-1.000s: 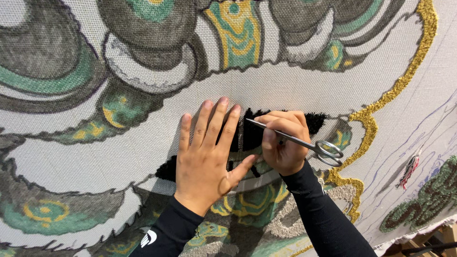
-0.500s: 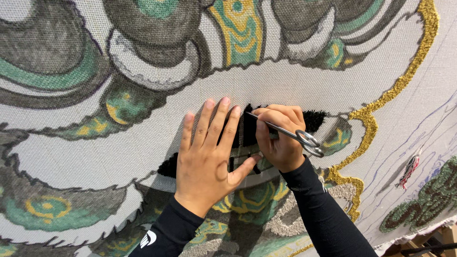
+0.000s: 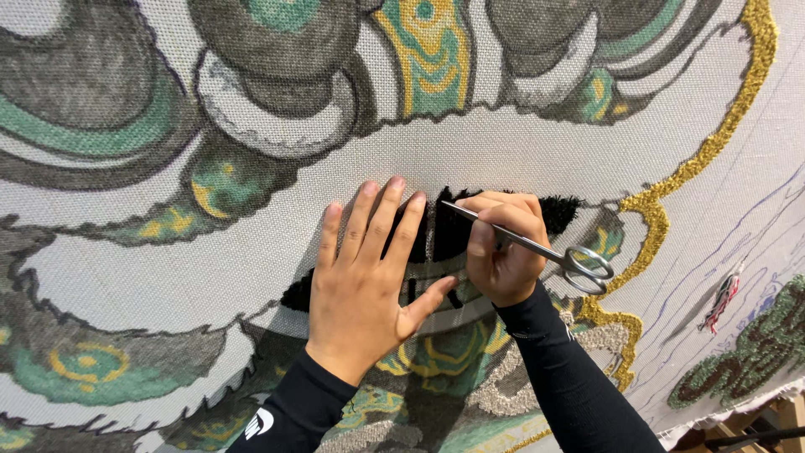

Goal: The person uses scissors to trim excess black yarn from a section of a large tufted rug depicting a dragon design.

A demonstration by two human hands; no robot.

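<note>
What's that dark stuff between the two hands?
In the head view, a patch of black tufted yarn on the canvas lies between the left hand and the right hand.

printed backing cloth [image 3: 520, 151], black tufted pile [image 3: 453, 235]

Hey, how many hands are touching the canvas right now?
2. The left hand lies flat on the canvas beside the black tufting; the right hand, holding scissors, rests just right of it.

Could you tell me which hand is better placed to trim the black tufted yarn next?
The right hand: it holds the scissors, tips at the black tufted yarn. The left hand lies flat on the canvas.
</note>
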